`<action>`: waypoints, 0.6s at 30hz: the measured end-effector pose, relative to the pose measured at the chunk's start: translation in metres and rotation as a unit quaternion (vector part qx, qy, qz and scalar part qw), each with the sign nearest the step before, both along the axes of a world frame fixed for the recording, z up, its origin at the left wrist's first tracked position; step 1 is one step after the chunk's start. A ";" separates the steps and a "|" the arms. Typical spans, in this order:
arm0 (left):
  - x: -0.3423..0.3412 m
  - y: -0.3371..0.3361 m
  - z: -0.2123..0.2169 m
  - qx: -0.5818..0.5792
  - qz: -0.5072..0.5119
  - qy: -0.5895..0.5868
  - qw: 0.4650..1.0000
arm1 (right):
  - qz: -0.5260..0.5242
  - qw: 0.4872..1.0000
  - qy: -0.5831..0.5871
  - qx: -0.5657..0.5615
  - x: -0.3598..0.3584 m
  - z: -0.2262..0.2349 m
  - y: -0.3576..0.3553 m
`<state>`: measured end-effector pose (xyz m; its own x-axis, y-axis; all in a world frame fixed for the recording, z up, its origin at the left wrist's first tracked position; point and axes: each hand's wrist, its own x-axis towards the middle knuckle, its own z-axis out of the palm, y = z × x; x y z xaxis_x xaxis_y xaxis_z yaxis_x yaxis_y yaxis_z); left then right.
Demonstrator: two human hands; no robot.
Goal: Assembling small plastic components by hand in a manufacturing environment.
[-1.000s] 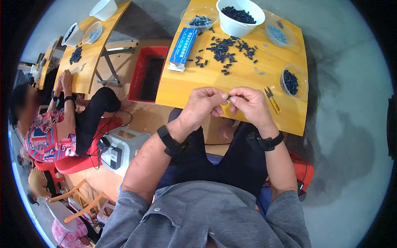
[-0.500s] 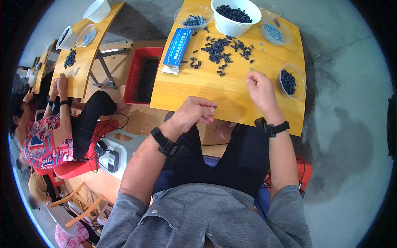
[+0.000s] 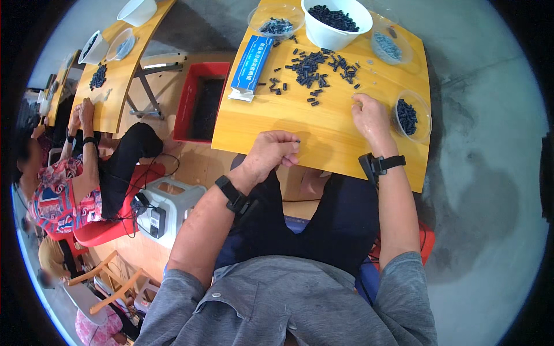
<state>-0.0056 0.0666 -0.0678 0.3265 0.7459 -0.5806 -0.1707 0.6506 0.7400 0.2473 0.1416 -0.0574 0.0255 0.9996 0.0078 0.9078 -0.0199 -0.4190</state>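
Observation:
My left hand [image 3: 270, 153] is above the table's near edge. Its thumb and forefinger pinch a small black cylindrical piece [image 3: 298, 142], of which only the tip shows. Farther right, my right hand [image 3: 371, 118] is low over the tabletop with its fingers curled together; whatever is between them is hidden. Beyond both hands lies a loose pile of short black cylindrical pieces [image 3: 310, 68]. A few tiny silvery parts [image 3: 370, 61] are scattered to the right of that pile. Beside my right hand stands a clear round tub of black pieces [image 3: 407, 118].
A white bowl [image 3: 330, 40] heaped with black pieces stands at the back, between a clear tub of mixed parts [image 3: 276, 26] and one of grey parts [image 3: 386, 48]. A blue-and-white box [image 3: 251, 68] lies at left. A red crate [image 3: 183, 109] is on the floor. Another person [image 3: 66, 190] sits left.
My right hand has shifted slightly right and nearer to me, its fingertips turned more to the left. My left hand stays nearly still, pinching the black piece. The view has shifted a little.

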 end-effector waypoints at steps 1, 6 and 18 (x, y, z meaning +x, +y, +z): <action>0.000 0.000 0.000 0.008 0.000 0.003 1.000 | 0.006 1.000 0.006 0.004 0.000 0.000 0.000; 0.000 0.000 0.000 0.010 -0.004 0.018 1.000 | -0.020 0.999 0.023 -0.019 -0.004 0.006 0.000; 0.000 0.000 -0.006 0.013 0.000 0.017 1.000 | 0.053 0.997 -0.023 0.048 -0.015 0.010 0.022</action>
<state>-0.0054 0.0664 -0.0738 0.3072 0.7606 -0.5720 -0.1451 0.6314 0.7617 0.2319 0.1636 -0.0477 -0.0830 0.9912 0.1027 0.9206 0.1157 -0.3730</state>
